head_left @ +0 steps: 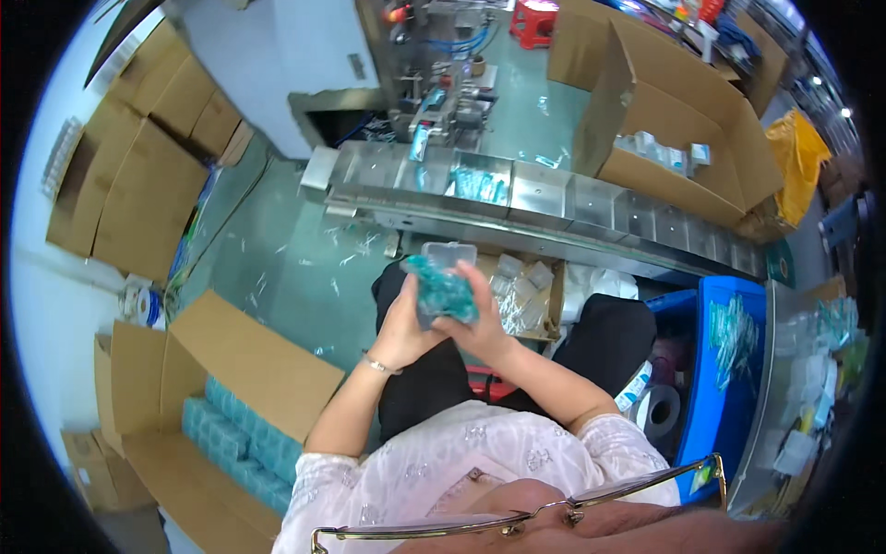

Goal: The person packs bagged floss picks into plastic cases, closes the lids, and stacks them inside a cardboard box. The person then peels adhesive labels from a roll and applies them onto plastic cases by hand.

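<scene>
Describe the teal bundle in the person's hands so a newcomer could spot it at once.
Start at the long steel conveyor, then drop to the seated person's lap. Both hands, left hand and right hand, hold a clear plastic case stuffed with teal pieces; the clear packets beside it lie loose.

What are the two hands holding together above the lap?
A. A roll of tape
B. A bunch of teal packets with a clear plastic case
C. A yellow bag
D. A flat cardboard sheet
B: the left hand and right hand close around a bunch of teal packets, with a clear case right behind it.
</scene>
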Tool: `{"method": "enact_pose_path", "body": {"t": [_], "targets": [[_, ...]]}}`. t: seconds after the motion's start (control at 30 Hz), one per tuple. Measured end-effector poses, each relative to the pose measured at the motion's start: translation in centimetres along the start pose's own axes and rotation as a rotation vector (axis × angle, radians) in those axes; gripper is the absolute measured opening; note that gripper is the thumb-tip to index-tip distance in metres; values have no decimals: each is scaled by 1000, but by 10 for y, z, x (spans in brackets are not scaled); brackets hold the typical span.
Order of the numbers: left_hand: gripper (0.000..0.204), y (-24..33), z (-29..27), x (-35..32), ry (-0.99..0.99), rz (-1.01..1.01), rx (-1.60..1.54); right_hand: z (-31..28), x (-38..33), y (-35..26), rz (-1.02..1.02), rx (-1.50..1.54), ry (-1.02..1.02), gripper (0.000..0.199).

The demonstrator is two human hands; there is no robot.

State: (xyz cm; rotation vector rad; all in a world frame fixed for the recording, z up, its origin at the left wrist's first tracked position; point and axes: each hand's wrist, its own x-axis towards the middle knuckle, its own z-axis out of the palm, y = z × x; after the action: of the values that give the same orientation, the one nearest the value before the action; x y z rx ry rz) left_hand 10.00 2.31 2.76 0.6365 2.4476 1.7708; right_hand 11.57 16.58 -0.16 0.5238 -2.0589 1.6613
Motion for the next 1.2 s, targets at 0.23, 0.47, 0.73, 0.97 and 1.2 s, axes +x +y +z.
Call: {"method": "enact_pose_path", "body": {"t": [0.23,0.47,0.73,0.97,1.2], "targets": [[61,-18,-21,-23,-32,-63,-102,-21,7,-24,-153,-473,-157,83],[54,-15,-29,-33,89,45,-18,0,15,-50,-391,-570,-560,51],[102,-21,-37,-33,99,58,-109,10,23,-41,-341,-484,-626,55],[93,-17,-42,-48,210,-143,-765,25,17,-31,-401,-436,-607,51],[54,3,-61,-57,140,199,485,23,22,-38,73,-214,-231,73]]}}
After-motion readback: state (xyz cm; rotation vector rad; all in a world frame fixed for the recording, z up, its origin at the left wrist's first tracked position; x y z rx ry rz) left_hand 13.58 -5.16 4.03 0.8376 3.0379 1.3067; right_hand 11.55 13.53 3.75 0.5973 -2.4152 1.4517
